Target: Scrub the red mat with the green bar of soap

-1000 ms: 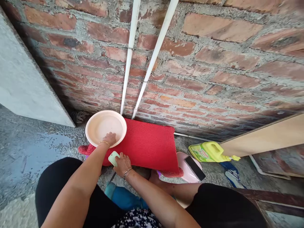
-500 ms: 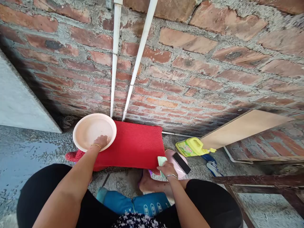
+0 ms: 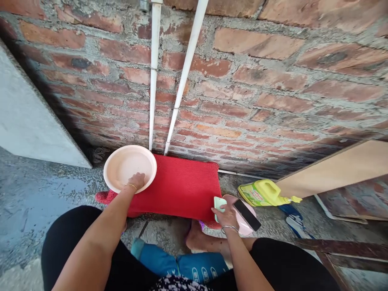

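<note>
My left hand [image 3: 137,180] reaches over the rim of a pale pink basin [image 3: 110,178], down inside it. Its fingers are curled together and their tips are hidden, so I cannot make out what is in them. The basin sits on the left end of a red fuzzy cloth [image 3: 184,186] spread over a low raised surface. My right hand [image 3: 226,216] is closed around a pale green, flat, rounded block [image 3: 218,203] at the cloth's right edge. Beside that hand, a black phone-like slab [image 3: 247,215] lies on a pink round-edged surface [image 3: 242,229].
A yellow detergent jug [image 3: 263,192] stands to the right, near a leaning tan board [image 3: 333,169]. A brick wall [image 3: 242,101] with two white pipes [image 3: 188,60] rises behind. A slipper [image 3: 297,224] and a dark wooden frame [image 3: 339,246] are at the right. Wet floor [image 3: 66,186] lies left.
The whole view has shifted, so things appear farther right. My right hand and the green block have moved slightly toward the pink surface's left edge. My left hand stays in the basin.
</note>
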`<control>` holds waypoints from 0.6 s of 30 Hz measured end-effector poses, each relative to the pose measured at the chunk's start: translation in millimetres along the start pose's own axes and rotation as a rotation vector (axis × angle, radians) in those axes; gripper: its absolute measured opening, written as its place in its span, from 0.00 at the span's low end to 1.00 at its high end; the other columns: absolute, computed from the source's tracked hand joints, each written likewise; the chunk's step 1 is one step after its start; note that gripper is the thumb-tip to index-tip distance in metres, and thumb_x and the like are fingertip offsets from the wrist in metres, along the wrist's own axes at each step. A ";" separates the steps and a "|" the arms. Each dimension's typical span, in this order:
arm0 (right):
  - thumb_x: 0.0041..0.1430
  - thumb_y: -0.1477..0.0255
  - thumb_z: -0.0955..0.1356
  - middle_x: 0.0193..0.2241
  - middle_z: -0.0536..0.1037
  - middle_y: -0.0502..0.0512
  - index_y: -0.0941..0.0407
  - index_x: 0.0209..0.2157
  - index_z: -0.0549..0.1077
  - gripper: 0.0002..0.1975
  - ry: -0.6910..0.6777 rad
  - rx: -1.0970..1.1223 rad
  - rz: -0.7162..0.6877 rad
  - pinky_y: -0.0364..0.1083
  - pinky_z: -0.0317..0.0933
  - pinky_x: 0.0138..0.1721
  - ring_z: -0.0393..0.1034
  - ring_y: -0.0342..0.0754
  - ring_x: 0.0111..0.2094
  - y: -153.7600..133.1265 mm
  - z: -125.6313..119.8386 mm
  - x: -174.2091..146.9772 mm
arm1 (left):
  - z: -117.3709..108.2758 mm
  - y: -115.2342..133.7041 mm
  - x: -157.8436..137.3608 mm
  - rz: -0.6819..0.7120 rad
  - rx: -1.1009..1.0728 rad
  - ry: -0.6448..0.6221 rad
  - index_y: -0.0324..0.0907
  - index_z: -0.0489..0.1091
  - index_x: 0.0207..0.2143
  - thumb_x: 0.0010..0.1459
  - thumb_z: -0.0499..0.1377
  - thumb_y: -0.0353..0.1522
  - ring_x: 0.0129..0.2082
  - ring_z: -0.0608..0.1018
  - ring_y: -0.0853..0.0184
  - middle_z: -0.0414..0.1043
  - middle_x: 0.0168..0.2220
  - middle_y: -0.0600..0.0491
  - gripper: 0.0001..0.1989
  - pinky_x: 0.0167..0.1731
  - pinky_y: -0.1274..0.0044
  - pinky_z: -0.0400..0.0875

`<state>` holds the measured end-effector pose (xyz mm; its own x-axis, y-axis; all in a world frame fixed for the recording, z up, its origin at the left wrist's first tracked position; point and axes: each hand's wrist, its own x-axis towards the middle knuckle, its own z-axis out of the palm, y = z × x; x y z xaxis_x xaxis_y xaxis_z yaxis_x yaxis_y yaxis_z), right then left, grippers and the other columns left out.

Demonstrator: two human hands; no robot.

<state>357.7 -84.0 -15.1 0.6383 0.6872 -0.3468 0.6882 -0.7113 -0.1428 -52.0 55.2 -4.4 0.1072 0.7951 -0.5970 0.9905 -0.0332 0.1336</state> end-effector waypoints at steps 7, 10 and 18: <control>0.54 0.58 0.69 0.39 0.71 0.60 0.55 0.42 0.72 0.19 -0.024 0.049 -0.012 0.47 0.62 0.37 0.71 0.53 0.37 -23.0 -0.2 -8.5 | -2.1 -0.1 -4.2 -0.027 -0.049 0.001 0.42 0.66 0.55 0.62 0.46 0.32 0.54 0.73 0.55 0.67 0.55 0.38 0.20 0.48 0.65 0.69; 0.52 0.62 0.70 0.41 0.70 0.54 0.51 0.41 0.73 0.14 -0.082 0.002 -0.376 0.46 0.61 0.40 0.70 0.50 0.38 -74.2 23.1 -45.1 | -1.9 -1.9 -4.4 -0.031 -0.072 0.001 0.42 0.66 0.55 0.62 0.47 0.32 0.54 0.73 0.54 0.66 0.56 0.38 0.20 0.48 0.64 0.69; 0.53 0.66 0.69 0.49 0.69 0.57 0.51 0.46 0.74 0.17 -0.341 -0.258 -1.153 0.52 0.51 0.55 0.64 0.54 0.51 -212.4 80.5 -145.4 | -7.0 -2.2 -2.7 0.049 -0.121 0.006 0.39 0.65 0.55 0.62 0.49 0.32 0.54 0.73 0.61 0.68 0.55 0.40 0.20 0.50 0.71 0.68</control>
<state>90.9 -44.7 -9.0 -0.4850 0.7928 -0.3691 0.8624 0.3634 -0.3525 -55.1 57.4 2.5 0.1542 0.7976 -0.5831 0.9663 0.0013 0.2573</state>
